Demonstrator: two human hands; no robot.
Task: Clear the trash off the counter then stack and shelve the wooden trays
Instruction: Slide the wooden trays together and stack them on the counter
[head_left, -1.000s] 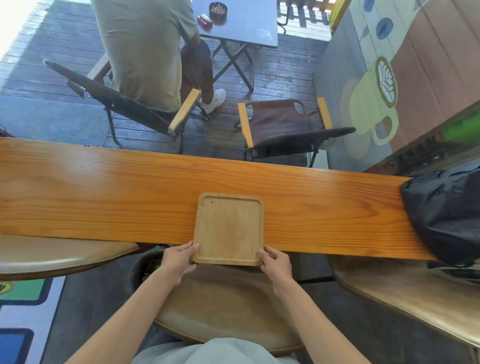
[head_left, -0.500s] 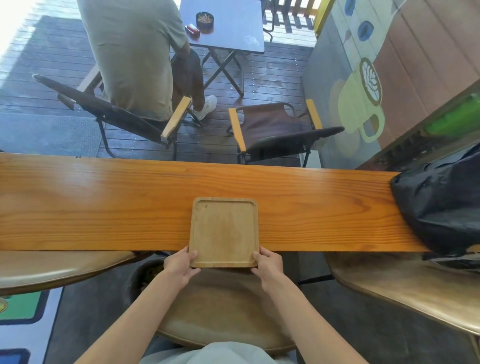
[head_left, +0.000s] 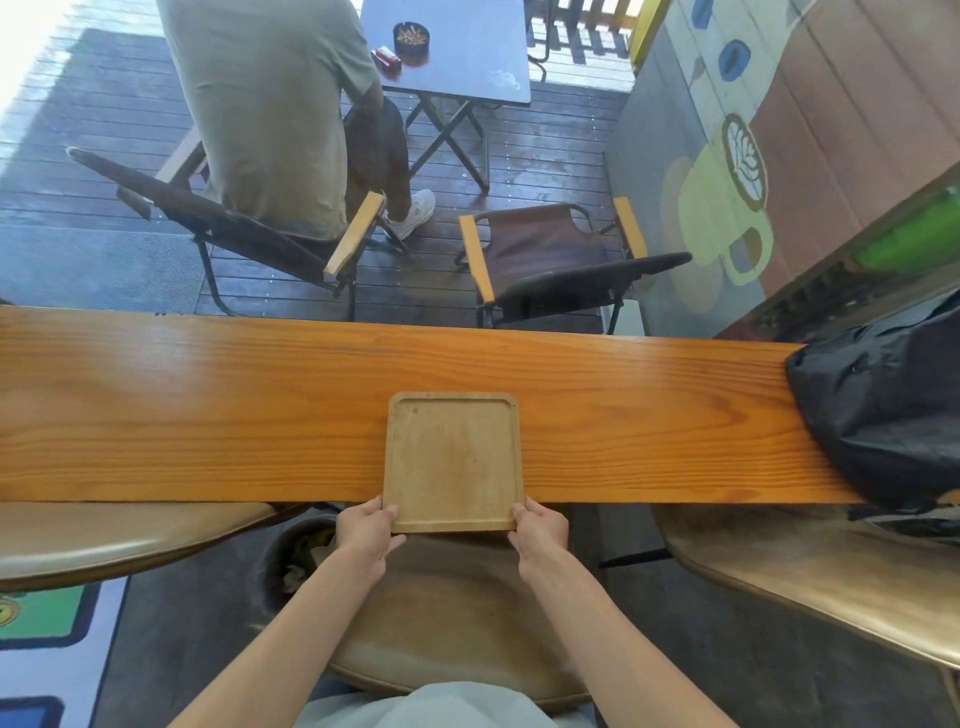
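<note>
On the wooden counter (head_left: 208, 410), near edge, lies one square tray (head_left: 453, 460), overhanging slightly. Left hand (head_left: 366, 532) and right hand (head_left: 540, 530) grip its near corners, thumbs on the rim.

Wooden tray (head_left: 453, 460) sits flat on the counter (head_left: 208, 410), near edge overhanging the counter's front edge. Left hand (head_left: 366, 531) grips the tray's near-left corner, right hand (head_left: 540, 530) the near-right corner, thumbs on the rim. Tray holds nothing. Black bag (head_left: 883, 415) lies on the counter well right of the tray. Tan stool seat (head_left: 447, 613) directly below the tray. Beyond the counter, past the tray: two folding chairs on dark decking, a seated person (head_left: 270, 104) in the left one, a small table (head_left: 457, 47) with an ashtray (head_left: 411, 37).
</note>
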